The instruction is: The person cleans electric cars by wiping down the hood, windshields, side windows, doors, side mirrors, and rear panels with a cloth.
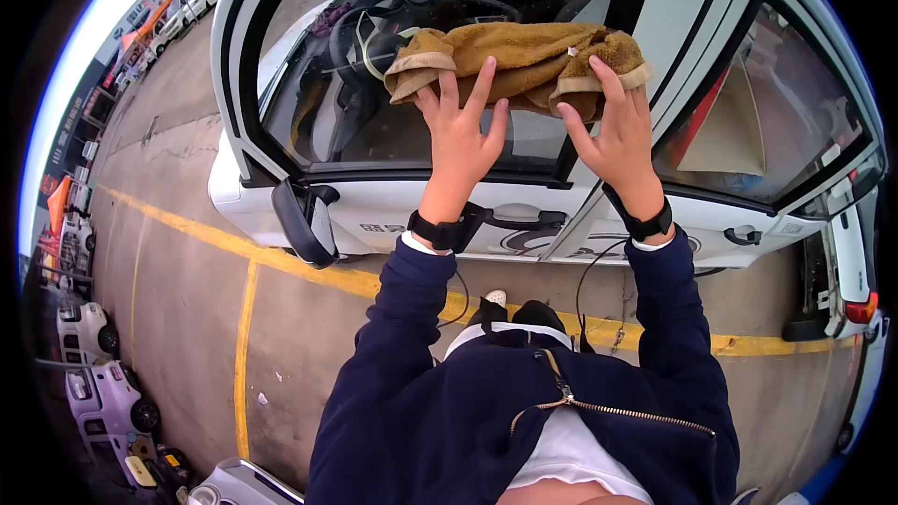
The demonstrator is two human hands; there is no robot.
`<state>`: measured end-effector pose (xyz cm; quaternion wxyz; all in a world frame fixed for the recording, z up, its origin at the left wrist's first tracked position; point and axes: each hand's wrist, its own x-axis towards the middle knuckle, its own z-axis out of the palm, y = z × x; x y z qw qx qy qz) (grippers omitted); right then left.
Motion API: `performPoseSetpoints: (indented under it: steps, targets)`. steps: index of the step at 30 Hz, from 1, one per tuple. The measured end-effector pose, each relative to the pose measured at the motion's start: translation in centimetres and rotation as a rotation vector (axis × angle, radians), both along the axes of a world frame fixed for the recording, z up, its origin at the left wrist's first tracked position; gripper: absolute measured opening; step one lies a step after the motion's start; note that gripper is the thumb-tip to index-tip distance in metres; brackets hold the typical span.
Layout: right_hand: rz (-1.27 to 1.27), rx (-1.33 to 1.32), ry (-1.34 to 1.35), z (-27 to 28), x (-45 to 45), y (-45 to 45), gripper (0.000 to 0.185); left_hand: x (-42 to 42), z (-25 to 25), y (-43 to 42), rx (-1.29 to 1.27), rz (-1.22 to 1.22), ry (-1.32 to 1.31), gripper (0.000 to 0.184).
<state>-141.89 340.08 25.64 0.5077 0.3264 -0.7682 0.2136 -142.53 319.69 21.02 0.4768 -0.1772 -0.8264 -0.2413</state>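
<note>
A folded brown towel with beige edging lies bunched lengthwise over the window glass of a white car door. My left hand holds its left end, fingers spread, some tips tucked under the folded edge. At the other end, my right hand grips it with the thumb and forefinger lying over the fabric. Both wrists wear black bands. Behind the towel is the car window, with a steering wheel showing through it.
A black side mirror juts from the door at left. Below the window is a black door handle. A box shows through the rear window. Parked vehicles stand at left, and yellow lines mark the ground.
</note>
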Motion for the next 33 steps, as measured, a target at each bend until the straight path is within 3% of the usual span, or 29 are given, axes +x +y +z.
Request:
performPoseSetpoints:
  steps: [2, 4, 7, 11, 16, 17, 18, 21, 24, 27, 31, 33]
  targets:
    - [-0.153, -0.033, 0.08, 0.2, -3.5, -1.4, 0.066, -3.3, 0.3, 1.4, -0.029, 0.02, -0.024, 0.053]
    - [-0.338, 0.012, 0.152, -3.0, -6.1, -2.2, 0.068, -5.3, -1.4, 2.8, -0.035, 0.256, 0.05, 0.05]
    - [-0.46, 0.072, 0.093, -8.7, -6.5, -2.9, 0.068, -5.9, -6.8, 2.7, -0.107, 0.207, 0.037, 0.057]
    - [-0.34, 0.115, -0.018, -16.5, -4.7, -2.8, 0.072, -3.0, -13.7, 4.3, -0.014, 0.189, -0.204, 0.047]
    - [-0.159, 0.22, -0.26, -25.3, -2.3, -1.9, 0.081, 0.2, -21.1, 2.8, -0.202, 0.24, -0.353, 0.043]
    - [-0.161, 0.239, -0.313, -25.9, -2.0, -1.8, 0.065, 0.7, -21.7, 2.7, -0.223, 0.25, -0.363, 0.042]
    - [-0.164, 0.259, -0.363, -25.9, -1.8, -1.6, 0.05, 1.1, -21.6, 2.7, -0.21, 0.229, -0.385, 0.041]
    - [-0.155, 0.29, -0.367, -25.1, -1.7, -1.4, 0.046, 1.4, -21.1, 2.9, -0.192, 0.218, -0.4, 0.043]
    - [-0.107, 0.273, -0.439, -24.3, -1.0, -1.1, 0.055, 1.3, -19.3, 2.9, -0.117, 0.208, -0.341, 0.043]
    - [0.08, 0.049, -0.452, -19.1, -0.7, -1.8, 0.066, 0.1, -14.7, 2.6, -0.024, 0.148, -0.262, 0.046]
    - [0.039, -0.008, -0.376, -10.4, -2.4, -2.6, 0.071, -2.4, -4.8, 3.2, 0.014, 0.06, -0.007, 0.052]
    - [0.006, -0.008, -0.375, -8.7, -3.2, -2.7, 0.068, -3.8, -2.2, 3.6, -0.012, 0.007, 0.109, 0.056]
